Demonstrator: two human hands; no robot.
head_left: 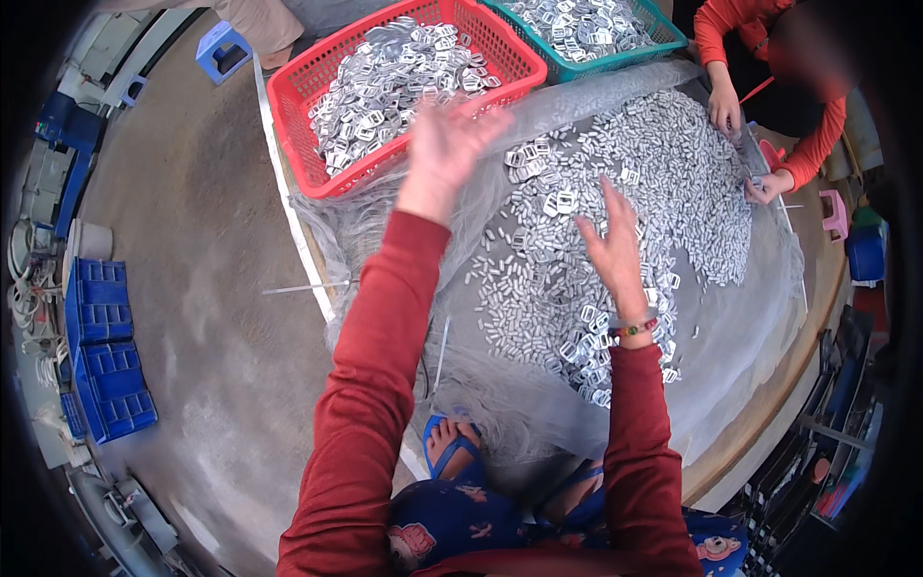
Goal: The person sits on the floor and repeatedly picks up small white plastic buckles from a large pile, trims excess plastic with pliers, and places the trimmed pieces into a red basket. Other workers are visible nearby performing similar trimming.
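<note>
My left hand [444,152], slightly blurred, is over the near rim of a red plastic basket [293,144] heaped with silver metal buckles [370,101]. Its fingers look spread and nothing shows in them. My right hand [613,238], wearing a beaded bracelet [636,328], is above a wide pile of small silver cylindrical metal pieces [663,163]. Thumb and fingers are apart there, holding nothing that I can see. Loose buckles [561,202] lie on the pile near this hand, with more of them [588,351] by its wrist.
A green basket [586,65] of buckles stands beside the red one. At the far right a co-worker in an orange sleeve [817,144] has both hands at the pile's edge. Translucent plastic sheeting [740,356] lies under the pieces. Blue bins [113,385] and a blue stool [223,50] are at left.
</note>
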